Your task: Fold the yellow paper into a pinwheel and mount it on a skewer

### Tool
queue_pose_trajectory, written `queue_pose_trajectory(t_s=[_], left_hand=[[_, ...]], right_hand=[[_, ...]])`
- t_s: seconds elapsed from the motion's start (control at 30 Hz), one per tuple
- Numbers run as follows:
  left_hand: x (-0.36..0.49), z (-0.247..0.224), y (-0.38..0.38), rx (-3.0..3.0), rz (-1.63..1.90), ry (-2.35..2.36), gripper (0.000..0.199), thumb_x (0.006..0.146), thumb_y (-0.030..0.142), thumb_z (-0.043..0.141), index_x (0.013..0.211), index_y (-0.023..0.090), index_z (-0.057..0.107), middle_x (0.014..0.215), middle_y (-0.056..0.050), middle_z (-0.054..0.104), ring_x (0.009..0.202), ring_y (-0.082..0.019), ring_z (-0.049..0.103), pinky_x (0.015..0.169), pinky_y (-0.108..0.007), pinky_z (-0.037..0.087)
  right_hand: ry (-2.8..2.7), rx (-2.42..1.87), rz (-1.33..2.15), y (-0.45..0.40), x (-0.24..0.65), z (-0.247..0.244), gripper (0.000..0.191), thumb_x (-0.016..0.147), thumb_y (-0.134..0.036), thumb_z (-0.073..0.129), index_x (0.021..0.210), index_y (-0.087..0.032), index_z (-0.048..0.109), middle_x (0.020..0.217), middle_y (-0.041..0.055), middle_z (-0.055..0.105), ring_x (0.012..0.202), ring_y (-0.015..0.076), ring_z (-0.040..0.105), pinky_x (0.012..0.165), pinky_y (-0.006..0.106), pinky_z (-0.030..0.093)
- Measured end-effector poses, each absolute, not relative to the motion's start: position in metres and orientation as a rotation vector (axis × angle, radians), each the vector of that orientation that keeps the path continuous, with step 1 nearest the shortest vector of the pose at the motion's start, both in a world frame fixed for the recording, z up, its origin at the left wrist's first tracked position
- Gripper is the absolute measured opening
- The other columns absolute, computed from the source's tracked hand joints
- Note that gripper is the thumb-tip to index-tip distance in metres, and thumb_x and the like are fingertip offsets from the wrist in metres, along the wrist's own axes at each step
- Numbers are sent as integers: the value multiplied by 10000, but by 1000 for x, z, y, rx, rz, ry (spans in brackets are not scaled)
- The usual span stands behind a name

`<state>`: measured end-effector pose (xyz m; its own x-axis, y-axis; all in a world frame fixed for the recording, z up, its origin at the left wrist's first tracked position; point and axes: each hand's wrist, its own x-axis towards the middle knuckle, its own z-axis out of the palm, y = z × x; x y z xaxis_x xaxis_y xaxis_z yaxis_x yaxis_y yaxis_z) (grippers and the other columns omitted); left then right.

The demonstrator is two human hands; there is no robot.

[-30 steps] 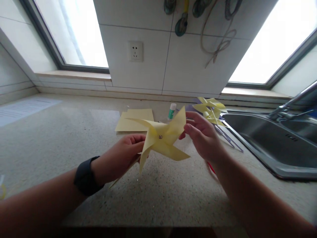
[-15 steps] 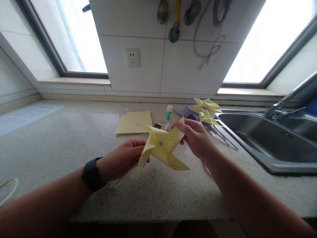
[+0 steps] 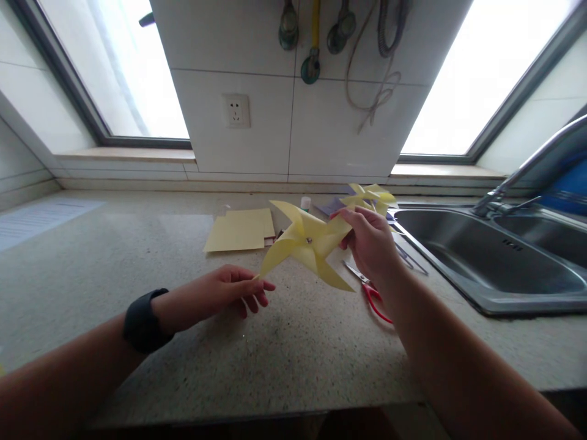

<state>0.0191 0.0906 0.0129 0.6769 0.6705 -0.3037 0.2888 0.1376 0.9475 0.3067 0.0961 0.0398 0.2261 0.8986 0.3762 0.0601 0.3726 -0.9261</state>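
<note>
A yellow paper pinwheel with a small shiny pin at its centre is raised above the counter. My right hand is closed on its right-hand blade, thumb on top. Beside the lower left blade is my left hand, its fingers apart and the blade's tip close to the thumb; whether they touch I cannot tell. The pinwheel's stick does not show. Red-handled scissors lie on the counter under my right wrist, partly covered by it.
Yellow paper sheets lie behind my left hand. A glue stick stands behind the pinwheel, mostly hidden. More yellow pinwheels lie by the steel sink. A printed sheet is at far left on the speckled counter.
The pinwheel has moved up and slightly right with my right hand. My left hand has opened and shifted left; the stick seen beneath it is no longer visible. The scissors have come into view.
</note>
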Motion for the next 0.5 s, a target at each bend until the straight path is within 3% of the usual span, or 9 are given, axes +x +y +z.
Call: queue_pose_trajectory(t_s=[0.2,0.43,0.5], left_hand=[[22,1,90,1619,591,1010,418,914,511,557,1113,189,734,759,-1,592,583,-101,419,528,-229,318],[29,-2,78,1759,568,931,345,924,436,555,1102,216,753,837,-25,650,803,-162,531,740,-279,401],[30,-3,75,1749,537,928,324,918,417,573,1093,213,754,837,-18,644,787,-155,524,730,-274,398]], right_hand=[[-1180,-1033,710,102,314,39,192,853,-345,564,811,-193,674,543,-28,539,403,84,441,362,231,327],[-1146,-1011,691,104,314,37,180,847,-331,573,791,-195,676,540,-27,536,395,82,428,361,236,308],[-1151,-1008,695,104,313,35,178,849,-336,578,792,-197,674,544,-27,536,400,85,434,364,238,314]])
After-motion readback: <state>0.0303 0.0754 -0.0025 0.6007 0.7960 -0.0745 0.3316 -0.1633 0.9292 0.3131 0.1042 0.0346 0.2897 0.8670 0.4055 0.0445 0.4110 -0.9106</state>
